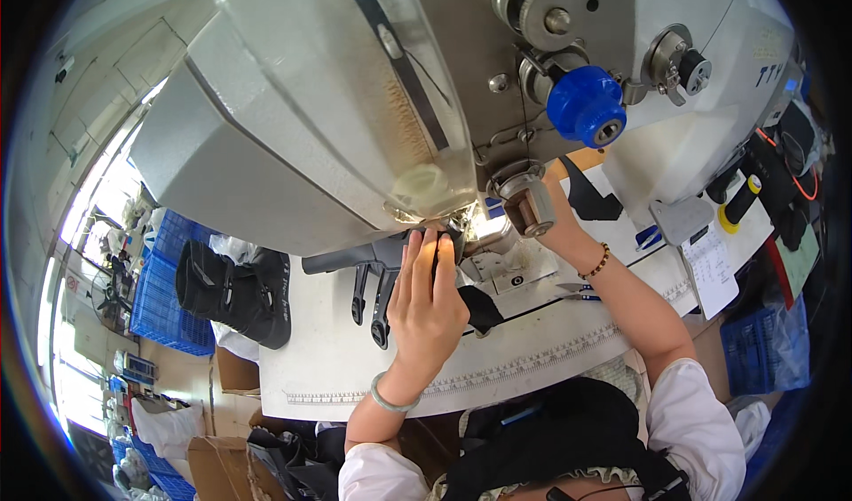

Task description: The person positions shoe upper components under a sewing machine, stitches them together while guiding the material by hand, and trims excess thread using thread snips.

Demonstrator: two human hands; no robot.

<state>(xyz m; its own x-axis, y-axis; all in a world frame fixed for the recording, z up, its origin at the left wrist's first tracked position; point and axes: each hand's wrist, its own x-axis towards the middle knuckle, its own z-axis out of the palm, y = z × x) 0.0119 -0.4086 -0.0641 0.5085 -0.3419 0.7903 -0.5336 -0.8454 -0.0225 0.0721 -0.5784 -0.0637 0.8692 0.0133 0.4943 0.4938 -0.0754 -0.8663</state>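
A grey sewing machine [284, 137] fills the upper view, its lamp lighting the needle area. My left hand [428, 292], with a pale bangle on the wrist, lies flat with fingers stretched over a dark workpiece [373, 254] beside the lit spot. Two black straps with slotted ends [380, 328] hang from that workpiece toward me. My right hand [561, 213], wearing a beaded bracelet, reaches behind the thread tension parts; its fingers are hidden there. Next to it is a black cut piece [590, 195]. Another small black piece [482, 310] lies near my left fingers.
A ruler strip [497, 363] runs along the white table's [355, 377] near edge. Small scissors [581, 292] lie at centre right. Further right are a written sheet [708, 270] and a thread spool [741, 204]. A black boot-like item [240, 292] stands left, near blue crates [169, 279].
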